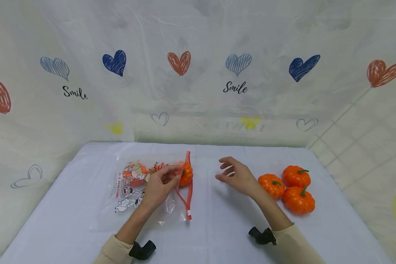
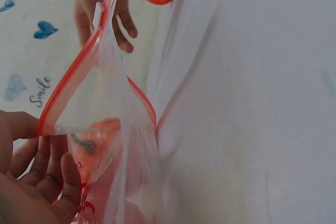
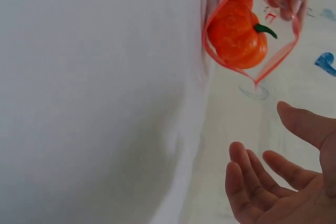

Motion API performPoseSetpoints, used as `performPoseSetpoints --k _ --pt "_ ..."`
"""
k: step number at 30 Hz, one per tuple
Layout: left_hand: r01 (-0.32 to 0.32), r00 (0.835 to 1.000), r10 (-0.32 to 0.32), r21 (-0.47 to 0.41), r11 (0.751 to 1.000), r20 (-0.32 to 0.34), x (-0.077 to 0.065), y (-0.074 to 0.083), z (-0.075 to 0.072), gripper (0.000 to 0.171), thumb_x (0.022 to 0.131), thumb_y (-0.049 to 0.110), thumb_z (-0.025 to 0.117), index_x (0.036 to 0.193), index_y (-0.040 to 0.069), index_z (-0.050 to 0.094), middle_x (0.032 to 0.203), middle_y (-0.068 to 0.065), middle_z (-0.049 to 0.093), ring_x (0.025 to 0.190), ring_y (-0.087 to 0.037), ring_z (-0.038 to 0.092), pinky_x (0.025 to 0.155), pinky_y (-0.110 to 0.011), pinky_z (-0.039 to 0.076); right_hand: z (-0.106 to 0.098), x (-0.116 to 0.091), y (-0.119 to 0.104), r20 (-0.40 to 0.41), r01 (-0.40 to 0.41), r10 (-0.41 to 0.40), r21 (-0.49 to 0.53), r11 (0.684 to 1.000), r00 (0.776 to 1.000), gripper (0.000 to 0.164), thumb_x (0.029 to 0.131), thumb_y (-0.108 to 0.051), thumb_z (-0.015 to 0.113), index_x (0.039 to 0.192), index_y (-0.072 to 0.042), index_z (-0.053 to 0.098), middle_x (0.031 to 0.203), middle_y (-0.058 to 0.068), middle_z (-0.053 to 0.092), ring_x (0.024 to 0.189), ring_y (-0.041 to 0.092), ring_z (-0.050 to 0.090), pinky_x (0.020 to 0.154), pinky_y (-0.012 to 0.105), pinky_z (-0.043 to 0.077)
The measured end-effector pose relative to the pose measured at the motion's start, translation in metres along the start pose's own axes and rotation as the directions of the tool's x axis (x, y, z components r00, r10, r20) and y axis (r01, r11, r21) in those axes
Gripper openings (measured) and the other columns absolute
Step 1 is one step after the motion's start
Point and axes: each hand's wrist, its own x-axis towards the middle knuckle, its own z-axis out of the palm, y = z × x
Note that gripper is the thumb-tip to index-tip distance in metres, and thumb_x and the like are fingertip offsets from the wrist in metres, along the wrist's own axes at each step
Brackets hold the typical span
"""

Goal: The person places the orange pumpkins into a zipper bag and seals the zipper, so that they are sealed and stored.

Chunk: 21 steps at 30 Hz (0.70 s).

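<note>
A clear zip bag (image 1: 171,214) with a red zip edge and cartoon print lies on the table, its mouth spread toward the right. My left hand (image 1: 160,185) pinches the upper rim of that mouth between thumb and fingers, as the left wrist view (image 2: 37,177) also shows. Just inside the opening sits an orange toy pumpkin (image 3: 236,35) with a green stem; more orange shows deeper in the bag, partly hidden by print. My right hand (image 1: 239,178) hovers right of the bag, fingers loosely bent and apart, holding nothing (image 3: 283,177).
Three more orange pumpkins, one at the front (image 1: 298,201), one behind (image 1: 296,176) and one at the left (image 1: 270,184), sit together on the right of the white-covered table (image 1: 214,234). A pale curtain with hearts (image 1: 198,110) hangs behind the table.
</note>
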Motion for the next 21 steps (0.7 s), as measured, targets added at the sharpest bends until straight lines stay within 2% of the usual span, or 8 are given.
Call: performPoseSetpoints --k 6,16,21 --pt "-0.006 1.000 0.006 -0.011 1.000 0.005 0.000 -0.002 -0.001 0.032 0.098 0.017 0.073 0.130 0.020 0.072 0.120 -0.006 0.072 0.100 -0.018 0.063 0.084 -0.014 0.053 -0.020 -0.007 0.008 -0.039 0.005 -0.006 -0.022 1.000 0.999 0.054 0.091 -0.026 0.081 0.138 -0.010 0.059 0.126 0.019 0.068 0.103 0.026 0.074 0.092 0.043 0.062" --pt "0.010 1.000 -0.010 -0.019 1.000 0.017 0.001 -0.003 0.000 0.032 0.098 0.016 0.072 0.130 0.023 0.072 0.121 -0.003 0.071 0.102 -0.021 0.062 0.084 -0.014 0.054 -0.056 -0.022 0.018 -0.051 -0.027 0.024 -0.060 0.998 0.998 0.053 0.093 -0.033 0.079 0.136 -0.010 0.061 0.133 0.014 0.066 0.110 0.025 0.070 0.094 0.039 0.061" --pt "0.013 1.000 -0.013 -0.008 1.000 0.009 0.001 -0.004 0.000 0.033 0.098 0.015 0.072 0.130 0.020 0.072 0.121 -0.005 0.071 0.100 -0.018 0.062 0.083 -0.014 0.053 -0.071 -0.028 0.022 -0.044 -0.071 0.068 -0.075 0.995 0.997 0.053 0.094 -0.037 0.078 0.136 -0.011 0.061 0.136 0.013 0.065 0.115 0.028 0.069 0.094 0.040 0.061"
